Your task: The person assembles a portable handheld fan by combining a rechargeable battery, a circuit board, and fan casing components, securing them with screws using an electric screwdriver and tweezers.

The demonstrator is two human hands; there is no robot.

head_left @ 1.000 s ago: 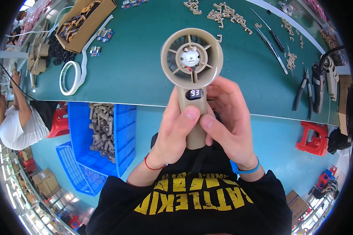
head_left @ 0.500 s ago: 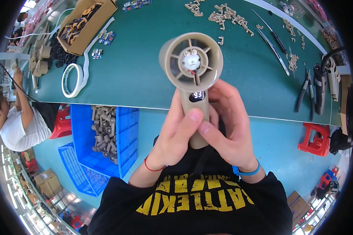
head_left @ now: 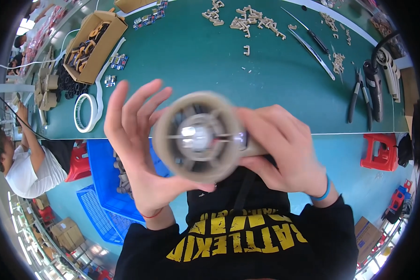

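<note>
A beige handheld fan (head_left: 165, 147) is held above the table's near edge, its round head turned up and blurred by motion. My right hand (head_left: 282, 151) is wrapped around the fan's handle, which points to the right and is mostly hidden in the grip. My left hand (head_left: 142, 144) is spread beside the left of the fan head, fingers stretched and apart, thumb passing near the lower rim. Whether that thumb touches the rim I cannot tell.
On the green table (head_left: 191, 60) lie a tape roll (head_left: 77, 114), circuit boards (head_left: 119, 60), small beige parts (head_left: 254, 21), tweezers (head_left: 312, 53), a screwdriver (head_left: 318, 42) and pliers (head_left: 359, 100). A cardboard box (head_left: 102, 58) holds parts. Below are a blue crate (head_left: 102, 182) and red stool (head_left: 379, 151).
The fan has tipped from upright to sideways, its head moving left and nearer to me. My left hand has let go of the handle and spread out; the right keeps hold.
</note>
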